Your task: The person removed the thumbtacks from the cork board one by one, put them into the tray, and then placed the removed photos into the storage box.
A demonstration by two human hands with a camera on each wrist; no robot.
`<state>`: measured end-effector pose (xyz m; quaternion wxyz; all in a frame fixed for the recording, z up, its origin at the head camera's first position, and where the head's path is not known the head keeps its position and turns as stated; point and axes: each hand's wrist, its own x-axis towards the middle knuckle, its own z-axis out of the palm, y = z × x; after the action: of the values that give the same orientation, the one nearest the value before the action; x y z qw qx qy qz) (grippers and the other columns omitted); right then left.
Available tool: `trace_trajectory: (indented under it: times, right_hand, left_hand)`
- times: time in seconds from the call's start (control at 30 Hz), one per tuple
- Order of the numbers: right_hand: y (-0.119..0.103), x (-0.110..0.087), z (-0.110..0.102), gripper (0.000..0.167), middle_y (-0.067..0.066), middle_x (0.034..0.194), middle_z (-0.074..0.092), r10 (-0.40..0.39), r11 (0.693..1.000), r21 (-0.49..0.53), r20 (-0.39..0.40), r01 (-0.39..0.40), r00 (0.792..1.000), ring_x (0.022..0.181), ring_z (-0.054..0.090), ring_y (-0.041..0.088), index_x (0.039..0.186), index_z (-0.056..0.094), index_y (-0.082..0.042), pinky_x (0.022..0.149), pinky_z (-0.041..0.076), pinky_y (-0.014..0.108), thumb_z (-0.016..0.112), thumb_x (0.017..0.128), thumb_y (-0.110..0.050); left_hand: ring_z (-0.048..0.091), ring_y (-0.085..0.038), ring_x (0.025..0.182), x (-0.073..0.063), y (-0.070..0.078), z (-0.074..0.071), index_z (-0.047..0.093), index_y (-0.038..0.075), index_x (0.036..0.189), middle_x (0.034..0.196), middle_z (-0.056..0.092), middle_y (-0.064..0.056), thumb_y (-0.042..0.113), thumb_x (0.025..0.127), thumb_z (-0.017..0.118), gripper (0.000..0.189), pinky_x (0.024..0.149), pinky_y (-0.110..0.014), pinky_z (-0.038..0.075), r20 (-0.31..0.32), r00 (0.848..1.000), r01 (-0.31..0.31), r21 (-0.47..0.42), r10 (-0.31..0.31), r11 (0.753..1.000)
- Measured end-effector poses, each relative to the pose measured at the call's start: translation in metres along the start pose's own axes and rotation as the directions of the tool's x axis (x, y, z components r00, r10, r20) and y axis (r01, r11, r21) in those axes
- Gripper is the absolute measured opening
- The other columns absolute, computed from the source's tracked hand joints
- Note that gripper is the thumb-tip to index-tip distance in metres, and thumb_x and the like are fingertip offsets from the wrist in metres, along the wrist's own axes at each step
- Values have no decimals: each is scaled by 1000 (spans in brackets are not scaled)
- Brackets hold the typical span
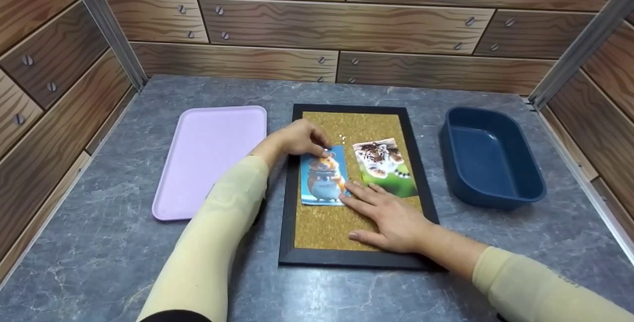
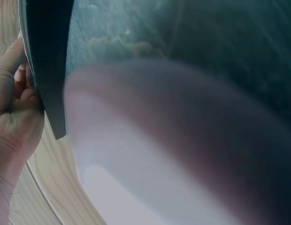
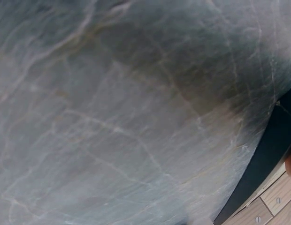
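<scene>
A cork board [image 1: 324,233] in a black frame lies on the table. On its left half is a blue picture card of a cartoon hamster [image 1: 324,178]. My left hand [image 1: 302,137] has its fingers curled and its thumb at the card's top edge, pinching there; whether a small pin sits between the fingertips is hidden. With fingers spread, my right hand [image 1: 391,215] lies flat on the board, its fingertips touching the hamster card's lower right edge. Beside it rests a tiger picture card [image 1: 384,163]. Several tiny white bits [image 1: 343,138] sit on the cork above the cards.
To the left of the board is a flat lilac tray [image 1: 213,151]. A deep dark blue bin [image 1: 490,158] stands at the right. Wood-patterned panels [image 1: 342,25] enclose the grey marbled table [image 1: 99,242] at the back and both sides.
</scene>
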<state>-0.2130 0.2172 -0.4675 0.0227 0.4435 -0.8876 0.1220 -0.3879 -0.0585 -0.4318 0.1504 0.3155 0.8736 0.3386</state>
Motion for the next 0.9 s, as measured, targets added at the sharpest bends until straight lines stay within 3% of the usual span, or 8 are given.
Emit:
trace_trajectory:
  times: [0.47, 0.9]
  right_hand:
    - [-1, 1, 0, 78, 8, 174, 26, 26, 1000, 5, 34, -26, 999, 158, 26, 31, 167, 36, -19, 127, 23, 55, 52, 105, -64]
    - [-1, 1, -1, 77, 10, 173, 29, 13, 1000, 17, 9, -13, 1000, 158, 28, 31, 166, 40, -17, 126, 26, 55, 55, 105, -62]
  left_hand:
    - [68, -10, 90, -2, 0, 1, 82, 2, 110, 106, 80, -9, 12, 91, 86, 21, 86, -26, 56, -7, 1000, -12, -32, 12, 999]
    - [66, -10, 92, -1, -2, 1, 83, 3, 109, 110, 79, -8, 14, 92, 85, 20, 86, -26, 54, -9, 1000, 0, -34, 0, 999]
